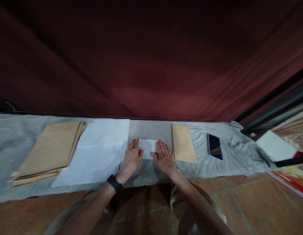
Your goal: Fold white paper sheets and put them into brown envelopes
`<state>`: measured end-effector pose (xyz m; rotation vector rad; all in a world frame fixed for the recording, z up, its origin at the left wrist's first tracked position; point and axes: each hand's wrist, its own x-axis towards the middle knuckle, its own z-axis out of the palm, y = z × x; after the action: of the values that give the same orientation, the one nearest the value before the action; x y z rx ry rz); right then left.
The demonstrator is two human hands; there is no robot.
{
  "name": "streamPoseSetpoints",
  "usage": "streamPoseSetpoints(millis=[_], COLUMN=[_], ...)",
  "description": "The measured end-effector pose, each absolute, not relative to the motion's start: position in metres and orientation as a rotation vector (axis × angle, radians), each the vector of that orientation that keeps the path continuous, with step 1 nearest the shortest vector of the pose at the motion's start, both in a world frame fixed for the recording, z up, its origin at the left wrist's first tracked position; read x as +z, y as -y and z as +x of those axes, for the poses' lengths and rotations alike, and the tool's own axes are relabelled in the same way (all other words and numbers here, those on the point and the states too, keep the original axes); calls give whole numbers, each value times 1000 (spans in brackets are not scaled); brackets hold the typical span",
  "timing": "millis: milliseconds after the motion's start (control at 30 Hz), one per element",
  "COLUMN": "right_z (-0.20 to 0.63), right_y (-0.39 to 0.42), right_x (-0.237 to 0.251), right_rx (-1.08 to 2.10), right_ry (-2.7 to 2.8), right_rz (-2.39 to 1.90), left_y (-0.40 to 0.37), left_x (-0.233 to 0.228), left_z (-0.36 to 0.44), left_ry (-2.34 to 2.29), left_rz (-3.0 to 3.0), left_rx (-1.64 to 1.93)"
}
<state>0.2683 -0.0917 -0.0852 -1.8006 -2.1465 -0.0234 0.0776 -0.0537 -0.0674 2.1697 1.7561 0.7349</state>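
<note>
A small folded sheet of white paper (148, 149) lies flat on the grey cloth, between my two hands. My left hand (132, 156) rests flat on its left end, fingers stretched out and thumb pointing inward. On the right end lies my right hand (164, 156), its fingers also extended and pressing the paper down. To the left is a stack of large white sheets (97, 151), with a faint crease across the top one. Just right of my right hand sits a small pile of brown envelopes (183, 143).
Larger brown envelopes (51, 147) are stacked at the far left. A phone (215, 147) lies on the right part of the grey cloth (242, 153). Behind it all hangs a dark red curtain (151, 65). A white board-like item (276, 146) is at the right edge.
</note>
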Motion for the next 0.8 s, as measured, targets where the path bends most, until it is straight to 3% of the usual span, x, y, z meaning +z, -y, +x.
streamPoseSetpoints(millis=[333, 633, 800], right_z=[269, 261, 265], right_y=[91, 97, 91], right_x=[-79, -46, -37], right_rx=[16, 208, 444], right_ry=[2166, 2386, 2110], right_rz=[-1815, -1404, -1418], left_y=[40, 55, 55], left_x=[-68, -40, -27], left_z=[75, 89, 94], left_ry=[-1545, -1246, -1162], left_rz=[1468, 1102, 933], left_rx=[1085, 1149, 1179])
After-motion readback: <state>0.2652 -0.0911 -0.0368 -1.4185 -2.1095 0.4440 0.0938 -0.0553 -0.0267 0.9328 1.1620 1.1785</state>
